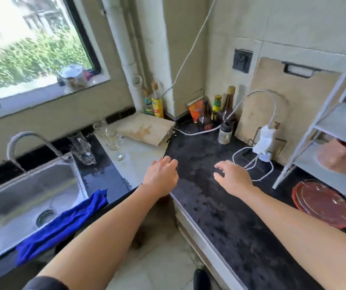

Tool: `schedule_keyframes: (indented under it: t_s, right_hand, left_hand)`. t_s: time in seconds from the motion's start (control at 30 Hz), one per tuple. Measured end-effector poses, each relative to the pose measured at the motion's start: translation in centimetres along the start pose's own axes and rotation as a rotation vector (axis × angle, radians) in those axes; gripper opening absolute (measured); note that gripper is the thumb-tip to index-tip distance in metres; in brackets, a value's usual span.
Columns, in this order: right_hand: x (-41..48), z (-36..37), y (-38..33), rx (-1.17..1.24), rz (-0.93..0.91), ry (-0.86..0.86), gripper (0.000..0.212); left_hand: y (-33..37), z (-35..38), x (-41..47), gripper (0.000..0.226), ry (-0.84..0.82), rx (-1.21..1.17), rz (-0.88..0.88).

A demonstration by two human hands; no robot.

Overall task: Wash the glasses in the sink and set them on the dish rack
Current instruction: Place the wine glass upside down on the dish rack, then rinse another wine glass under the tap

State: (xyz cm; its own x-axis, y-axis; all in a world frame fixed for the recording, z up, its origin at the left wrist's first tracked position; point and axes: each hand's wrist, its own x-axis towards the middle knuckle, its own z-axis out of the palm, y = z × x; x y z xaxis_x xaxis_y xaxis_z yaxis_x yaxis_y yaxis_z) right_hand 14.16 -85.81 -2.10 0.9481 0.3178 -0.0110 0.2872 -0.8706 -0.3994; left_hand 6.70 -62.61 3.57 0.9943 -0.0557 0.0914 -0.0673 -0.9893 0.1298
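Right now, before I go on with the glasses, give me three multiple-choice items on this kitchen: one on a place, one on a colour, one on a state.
1. Where does the blue cloth lie?
A. on the windowsill
B. draped over the front rim of the stainless steel sink
C. on the white metal shelf

2. What colour is the round plate on the dark speckled counter?
A. green
B. white
C. red

3. How are the two hands?
A. left hand and right hand both open, holding nothing
B. the left grips a glass
C. the right pinches the cloth

Answers: 1 B, the cloth hangs across the sink's near edge. 2 C, the plate shows red at the counter's right end. 3 A, the fingers are spread above the counter with nothing in them.
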Motion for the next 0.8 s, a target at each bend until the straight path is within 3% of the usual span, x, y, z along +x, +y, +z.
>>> schedule_keyframes:
  t_s: [0.47,0.8]
  right_hand:
    - [21.1,8.5,-21.2,-0.051,-0.367,-0.296,0.043]
    - [29.3,17.5,-34.7,-0.029,-0.280,-0.391,0.079]
  left_hand:
    - [-21.5,0.0,1.2,0.021,-0.050,-0.017,-0.530]
    - [-35.8,4.2,-0.5,0.025,-0.165,-0.152,-0.680]
